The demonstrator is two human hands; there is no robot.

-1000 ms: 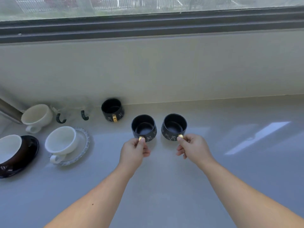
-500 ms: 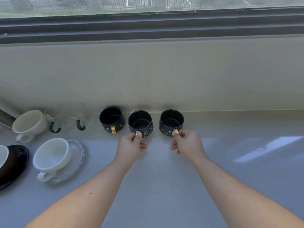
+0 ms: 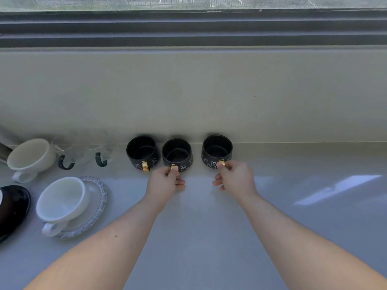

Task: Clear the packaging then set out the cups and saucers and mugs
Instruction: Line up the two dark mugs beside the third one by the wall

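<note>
Three black mugs with gold handles and white cat drawings stand upright in a row against the back wall. My left hand pinches the gold handle of the middle black mug. My right hand pinches the handle of the right black mug. The left black mug stands free beside the middle one. All three rest on the pale counter.
Two clear glass mugs with dark green handles stand left of the black mugs. A cream cup sits at far left, a white cup on a glass saucer in front, and a black saucer at the left edge.
Both hands have pushed the two black mugs away from me to the back wall, lining them up with the third mug. The right mug sits a little further right.
</note>
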